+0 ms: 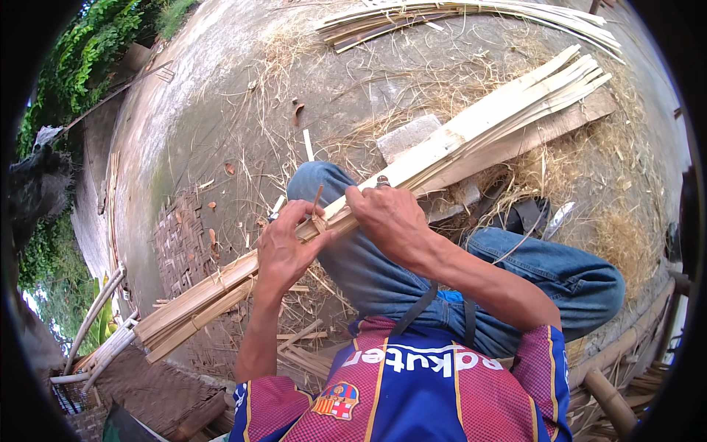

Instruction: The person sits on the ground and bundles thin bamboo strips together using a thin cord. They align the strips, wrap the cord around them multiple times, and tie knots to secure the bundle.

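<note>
A long bundle of pale split bamboo strips (199, 306) runs diagonally across my lap, from lower left to upper right. A thin strip (319, 197) is looped round its middle, one end sticking up. My left hand (286, 243) is closed at that loop, fingertips and thumb pinching around the thin strip and the bundle's edge. Just to the right, my right hand (390, 217) is closed over the bundle, knuckles up, its fingertips partly hidden; a small dark round thing (382, 181) shows at its knuckles. Another thin tie (219, 280) circles the bundle farther left.
Under the bundle's right end lie a wooden plank (526, 140) and a grey block (409, 137). More bamboo strips (471, 10) lie at the far side. Shavings (622, 243) litter the ground. A woven mat (183, 239) is at left, a blade-like pale piece (558, 219) by my right knee.
</note>
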The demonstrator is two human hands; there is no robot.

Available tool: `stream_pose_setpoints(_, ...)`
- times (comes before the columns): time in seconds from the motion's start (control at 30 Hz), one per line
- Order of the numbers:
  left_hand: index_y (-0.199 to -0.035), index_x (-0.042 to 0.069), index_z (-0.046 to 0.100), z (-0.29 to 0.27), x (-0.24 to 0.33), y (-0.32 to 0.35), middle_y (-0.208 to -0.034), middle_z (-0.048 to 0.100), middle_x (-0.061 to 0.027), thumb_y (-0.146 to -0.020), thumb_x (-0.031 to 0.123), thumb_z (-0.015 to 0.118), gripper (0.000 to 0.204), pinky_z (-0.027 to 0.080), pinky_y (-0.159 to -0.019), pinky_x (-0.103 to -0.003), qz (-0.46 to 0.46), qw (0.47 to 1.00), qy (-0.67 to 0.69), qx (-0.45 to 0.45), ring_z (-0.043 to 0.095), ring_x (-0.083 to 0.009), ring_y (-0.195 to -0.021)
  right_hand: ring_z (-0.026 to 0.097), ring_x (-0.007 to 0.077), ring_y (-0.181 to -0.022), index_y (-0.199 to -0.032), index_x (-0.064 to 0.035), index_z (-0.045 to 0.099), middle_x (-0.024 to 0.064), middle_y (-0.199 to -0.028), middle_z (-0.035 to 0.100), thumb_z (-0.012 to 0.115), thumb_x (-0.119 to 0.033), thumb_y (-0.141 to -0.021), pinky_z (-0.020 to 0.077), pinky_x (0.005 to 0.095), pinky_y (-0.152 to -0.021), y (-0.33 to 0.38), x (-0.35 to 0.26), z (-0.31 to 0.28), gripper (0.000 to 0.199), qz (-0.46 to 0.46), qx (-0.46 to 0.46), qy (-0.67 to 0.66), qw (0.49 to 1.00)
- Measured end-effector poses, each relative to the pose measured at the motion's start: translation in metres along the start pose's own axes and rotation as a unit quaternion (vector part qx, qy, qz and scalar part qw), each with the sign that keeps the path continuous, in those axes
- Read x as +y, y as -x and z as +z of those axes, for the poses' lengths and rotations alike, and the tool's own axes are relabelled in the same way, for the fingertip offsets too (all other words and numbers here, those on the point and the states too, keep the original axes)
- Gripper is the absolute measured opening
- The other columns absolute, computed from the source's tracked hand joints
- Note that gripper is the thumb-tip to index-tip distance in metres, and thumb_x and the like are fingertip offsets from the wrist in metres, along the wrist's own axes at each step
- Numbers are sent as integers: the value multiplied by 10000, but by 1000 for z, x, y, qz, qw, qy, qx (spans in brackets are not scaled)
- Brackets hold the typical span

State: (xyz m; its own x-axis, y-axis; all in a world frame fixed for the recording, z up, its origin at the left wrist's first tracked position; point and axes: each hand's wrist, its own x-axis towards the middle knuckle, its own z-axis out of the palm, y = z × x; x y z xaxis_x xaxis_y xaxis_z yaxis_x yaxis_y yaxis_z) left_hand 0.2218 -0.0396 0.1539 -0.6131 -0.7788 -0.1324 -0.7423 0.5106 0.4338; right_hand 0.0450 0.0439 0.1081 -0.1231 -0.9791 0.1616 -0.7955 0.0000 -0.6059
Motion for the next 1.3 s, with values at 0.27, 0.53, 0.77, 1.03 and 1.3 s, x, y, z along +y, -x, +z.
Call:
stream_pose_setpoints(0.27,-1150,119,644,-2,-3,-1,-1107,698,-58,-754,292,860,483,545,-845,-409,18,1000,23,-9,687,-269,-985,648,363,-674,-849,35,657,197,-708,638,660,-199,-948,488,453,-644,-7,4,-17,255,-43,-73,-320,943)
stream_pose_setpoints(0.53,-1418,159,480,-4,-15,-1,-1096,681,-93,-703,265,895,833,552,-863,-439,81,996,23,-22,686,-306,-967,701,364,-761,-881,21,592,184,-765,669,624,-126,-914,558,460,-634,11,-1,-3,154,-15,-5,-12,1000)
stream_pose_setpoints(0.77,-1452,111,427,-13,-20,-5,-1079,656,-120,-667,177,919,929,556,-883,-412,72,993,54,-71,668,-288,-947,636,420,-731,-934,30,646,227,-753,640,676,-232,-922,502,487,-711,-6,0,-10,264,-78,-290,-279,912)
stream_pose_setpoints(1.03,-1438,73,419,-5,-26,-2,-1125,646,-135,-664,244,935,946,535,-932,-411,63,997,36,-36,649,-297,-1041,676,379,-770,-868,-8,627,204,-754,656,639,-186,-921,508,476,-683,-44,13,15,186,-73,-18,-141,987)
stream_pose_setpoints(1.3,-1283,68,599,2,-6,7,-1223,617,-118,-704,129,887,650,400,-1081,-467,262,952,-34,155,561,-299,-1190,660,384,-875,-940,-33,634,183,-950,612,632,-138,-867,518,472,-706,-28,13,1,128,-103,-26,-29,994)
